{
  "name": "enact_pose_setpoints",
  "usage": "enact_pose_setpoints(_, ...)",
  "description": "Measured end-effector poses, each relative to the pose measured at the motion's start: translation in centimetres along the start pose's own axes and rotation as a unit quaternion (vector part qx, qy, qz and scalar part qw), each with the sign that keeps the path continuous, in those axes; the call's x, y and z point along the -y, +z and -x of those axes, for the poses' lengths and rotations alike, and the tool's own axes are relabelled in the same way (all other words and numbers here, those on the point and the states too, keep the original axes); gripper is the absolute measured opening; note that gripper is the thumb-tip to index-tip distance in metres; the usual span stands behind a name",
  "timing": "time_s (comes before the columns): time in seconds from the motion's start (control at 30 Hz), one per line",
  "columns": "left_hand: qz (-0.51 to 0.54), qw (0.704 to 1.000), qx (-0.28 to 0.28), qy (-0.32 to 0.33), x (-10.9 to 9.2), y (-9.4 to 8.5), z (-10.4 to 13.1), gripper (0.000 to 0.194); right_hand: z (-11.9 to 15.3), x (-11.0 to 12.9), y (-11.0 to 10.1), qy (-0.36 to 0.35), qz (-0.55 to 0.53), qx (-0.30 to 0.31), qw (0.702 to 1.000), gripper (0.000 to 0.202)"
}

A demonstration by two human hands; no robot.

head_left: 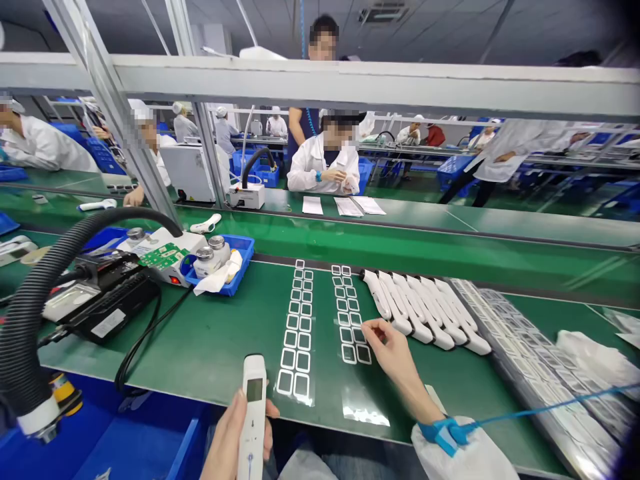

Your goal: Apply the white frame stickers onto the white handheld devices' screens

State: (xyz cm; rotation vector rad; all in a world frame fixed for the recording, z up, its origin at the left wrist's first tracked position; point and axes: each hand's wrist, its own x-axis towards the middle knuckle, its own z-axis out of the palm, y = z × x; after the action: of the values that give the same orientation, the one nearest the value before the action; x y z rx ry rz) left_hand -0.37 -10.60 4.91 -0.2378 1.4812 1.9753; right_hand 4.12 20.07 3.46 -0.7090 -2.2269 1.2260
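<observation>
Device [253, 427] in left grip [227, 433], right grip [393, 350] outstretched

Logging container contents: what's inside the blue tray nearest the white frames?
The blue tray holds two white metal-topped bottles and a white cloth or tissue draped over its near edge. What lies beneath them is hidden.

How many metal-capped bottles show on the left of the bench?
3: a front bottle and a rear bottle in the blue tray, and a third bottle farther left. Others may be hidden.
</observation>
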Motion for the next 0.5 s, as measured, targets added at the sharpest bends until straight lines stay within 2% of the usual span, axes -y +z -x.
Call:
enact_pose_setpoints(0.1,-0.050,0.996,0.053,0.053,-3.0,1.1,-3.1,0.045,-2.7,1.4,0.6,-0.040,0.000,0.040,0.998,0.023)
enact_pose_setpoints(0.17,-0.087,0.989,0.062,0.102,-4.8,2.3,-6.0,0.041,-5.5,2.1,1.9,-0.064,0.013,0.059,0.996,0.020)
enact_pose_setpoints(0.3,-0.164,0.968,0.044,0.184,-7.5,5.0,-12.7,0.043,-12.5,2.6,5.6,-0.088,0.058,0.080,0.991,0.015)
enact_pose_setpoints(0.4,-0.194,0.957,0.019,0.213,-9.2,6.8,-17.7,0.036,-17.6,2.4,8.5,-0.094,0.114,0.086,0.985,0.011)
enact_pose_setpoints(0.5,-0.211,0.951,-0.003,0.227,-10.4,8.3,-22.2,0.031,-21.1,2.0,10.9,-0.100,0.158,0.096,0.978,0.016)
